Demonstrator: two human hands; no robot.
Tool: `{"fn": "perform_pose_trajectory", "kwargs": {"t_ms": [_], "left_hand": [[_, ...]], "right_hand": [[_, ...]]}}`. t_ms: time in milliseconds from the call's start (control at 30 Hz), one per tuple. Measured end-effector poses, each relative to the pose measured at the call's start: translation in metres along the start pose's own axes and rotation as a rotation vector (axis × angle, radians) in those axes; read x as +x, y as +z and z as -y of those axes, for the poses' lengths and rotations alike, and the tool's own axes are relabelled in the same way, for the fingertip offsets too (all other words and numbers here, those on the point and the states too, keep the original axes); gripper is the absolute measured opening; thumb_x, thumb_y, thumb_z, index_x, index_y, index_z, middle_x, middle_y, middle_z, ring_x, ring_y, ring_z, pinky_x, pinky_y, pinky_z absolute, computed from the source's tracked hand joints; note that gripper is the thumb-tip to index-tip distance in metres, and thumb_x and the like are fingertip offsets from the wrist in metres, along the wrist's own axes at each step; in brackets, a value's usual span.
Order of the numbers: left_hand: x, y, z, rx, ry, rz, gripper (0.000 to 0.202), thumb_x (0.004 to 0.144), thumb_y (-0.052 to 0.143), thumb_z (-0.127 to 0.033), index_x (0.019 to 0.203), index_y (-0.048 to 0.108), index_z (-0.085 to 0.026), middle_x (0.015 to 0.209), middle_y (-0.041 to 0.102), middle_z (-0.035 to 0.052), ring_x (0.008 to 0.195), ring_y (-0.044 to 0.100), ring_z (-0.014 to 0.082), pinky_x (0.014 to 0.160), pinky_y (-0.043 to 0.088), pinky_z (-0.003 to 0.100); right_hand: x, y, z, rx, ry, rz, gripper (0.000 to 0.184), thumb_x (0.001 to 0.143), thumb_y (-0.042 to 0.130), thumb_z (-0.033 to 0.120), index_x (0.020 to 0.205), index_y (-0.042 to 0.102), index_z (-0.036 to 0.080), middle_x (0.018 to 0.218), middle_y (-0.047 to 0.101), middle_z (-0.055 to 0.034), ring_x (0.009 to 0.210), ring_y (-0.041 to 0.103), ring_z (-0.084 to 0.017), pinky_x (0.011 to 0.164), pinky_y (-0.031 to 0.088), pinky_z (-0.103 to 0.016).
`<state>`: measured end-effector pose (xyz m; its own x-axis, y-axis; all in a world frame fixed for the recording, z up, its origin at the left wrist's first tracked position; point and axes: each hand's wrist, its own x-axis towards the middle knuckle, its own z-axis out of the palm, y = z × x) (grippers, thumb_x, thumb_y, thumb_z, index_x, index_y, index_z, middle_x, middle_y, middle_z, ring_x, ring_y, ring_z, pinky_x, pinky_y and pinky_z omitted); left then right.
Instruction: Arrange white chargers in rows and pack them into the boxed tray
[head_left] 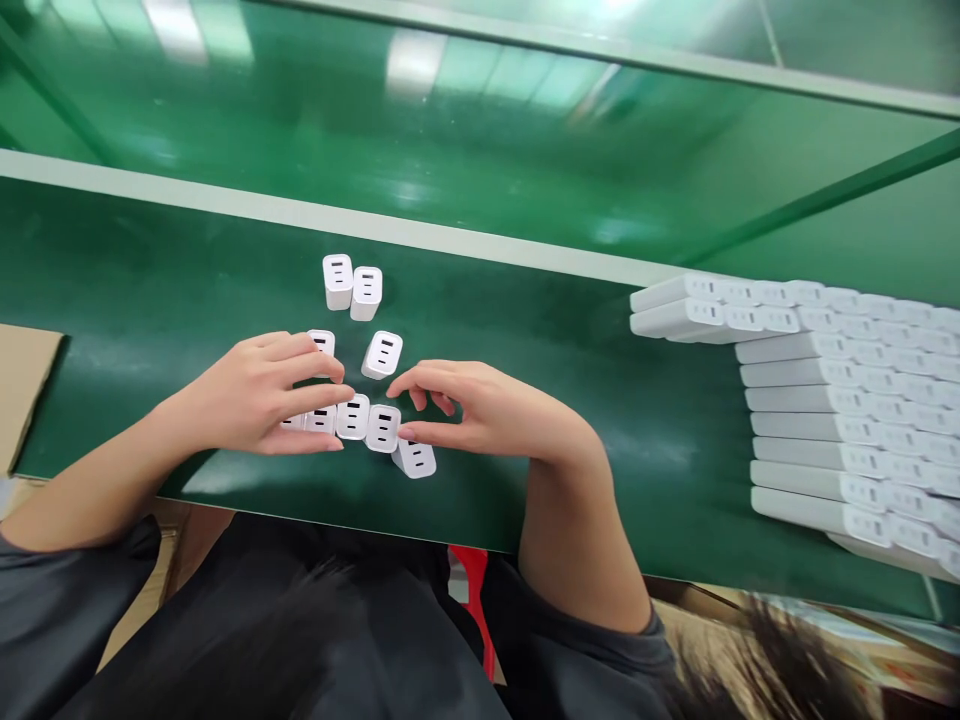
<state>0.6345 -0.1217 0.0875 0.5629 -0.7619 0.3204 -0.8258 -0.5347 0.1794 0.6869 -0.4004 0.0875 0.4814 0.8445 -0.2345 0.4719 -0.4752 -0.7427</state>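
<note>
Several white chargers with port slots stand on the green table in front of me. My left hand [274, 393] hovers over the left part of a row, its fingers apart, partly hiding a charger [320, 420] beneath. My right hand [465, 405] is at the row's right end with fingers spread and slightly curled; its thumb tip is by the end charger [383, 428]. A tilted charger [417, 457] lies just below that thumb. Another charger [384, 354] stands apart above the row. Farther back are a left charger [337, 281] and a right charger [367, 292], side by side.
A large block of stacked white chargers [802, 400] fills the right side of the green table [570, 520]. A cardboard sheet [26, 390] lies at the left edge. Behind the table, a pale ledge [300, 211] runs along a glossy green panel [450, 150].
</note>
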Motion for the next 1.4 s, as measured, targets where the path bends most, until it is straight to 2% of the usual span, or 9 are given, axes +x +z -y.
{"fn": "perform_pose_trajectory", "kwargs": {"t_ms": [133,367,833,1000,1133,1267,1400], "left_hand": [[-0.002,0.005,-0.001,-0.007,0.036,0.058,0.042,0.086,0.061,-0.056,0.115,0.064,-0.026,0.103,0.069,0.0057,0.081,0.059,0.0181,0.07,0.044,0.033],[-0.003,0.007,0.0,0.001,0.055,0.092,0.043,0.086,0.06,-0.057,0.119,0.063,-0.03,0.105,0.068,0.0058,0.08,0.057,0.018,0.072,0.044,0.034],[-0.004,0.007,0.001,0.028,0.076,0.09,0.044,0.086,0.061,-0.058,0.119,0.064,-0.03,0.106,0.068,0.0066,0.081,0.058,0.0187,0.072,0.045,0.034],[-0.003,0.007,0.002,-0.029,0.051,0.082,0.045,0.085,0.062,-0.056,0.124,0.061,-0.033,0.107,0.066,0.0057,0.083,0.058,0.0182,0.076,0.046,0.034],[-0.003,0.006,0.001,-0.032,0.058,0.091,0.047,0.085,0.063,-0.055,0.124,0.061,-0.031,0.107,0.067,0.0068,0.083,0.059,0.0191,0.076,0.046,0.035],[-0.002,0.006,0.0,-0.073,0.046,0.089,0.049,0.084,0.065,-0.055,0.127,0.06,-0.032,0.11,0.067,0.0066,0.085,0.059,0.0193,0.077,0.046,0.035],[-0.001,0.006,-0.002,-0.082,0.053,0.102,0.048,0.085,0.064,-0.054,0.128,0.059,-0.033,0.113,0.067,0.007,0.087,0.06,0.0196,0.079,0.047,0.035]], "right_hand": [[0.008,0.008,0.005,-0.007,0.0,-0.073,0.035,0.089,0.063,0.054,0.104,0.066,0.022,0.085,0.061,-0.0019,0.072,0.054,-0.014,0.063,0.038,-0.026],[0.017,0.017,0.003,-0.023,-0.011,-0.067,0.032,0.09,0.062,0.053,0.095,0.067,0.021,0.08,0.06,-0.0002,0.07,0.053,-0.013,0.061,0.035,-0.025],[0.019,0.018,0.0,-0.004,-0.006,-0.035,0.034,0.091,0.06,0.055,0.092,0.068,0.022,0.078,0.06,0.0,0.068,0.05,-0.013,0.06,0.033,-0.025],[0.012,0.009,-0.004,0.028,0.016,0.012,0.04,0.088,0.061,0.058,0.102,0.069,0.022,0.084,0.063,-0.0017,0.068,0.053,-0.013,0.06,0.035,-0.026],[0.001,-0.004,-0.007,0.072,0.054,0.146,0.05,0.081,0.068,0.061,0.112,0.068,0.023,0.09,0.065,-0.0024,0.07,0.055,-0.014,0.06,0.04,-0.025],[-0.001,-0.008,-0.01,0.073,0.085,0.218,0.041,0.083,0.067,0.057,0.105,0.069,0.022,0.086,0.065,-0.0019,0.071,0.056,-0.014,0.06,0.041,-0.025],[0.0,-0.01,-0.013,0.081,0.114,0.182,0.036,0.086,0.063,0.056,0.094,0.07,0.022,0.084,0.066,-0.0015,0.068,0.056,-0.014,0.057,0.039,-0.025]]}}
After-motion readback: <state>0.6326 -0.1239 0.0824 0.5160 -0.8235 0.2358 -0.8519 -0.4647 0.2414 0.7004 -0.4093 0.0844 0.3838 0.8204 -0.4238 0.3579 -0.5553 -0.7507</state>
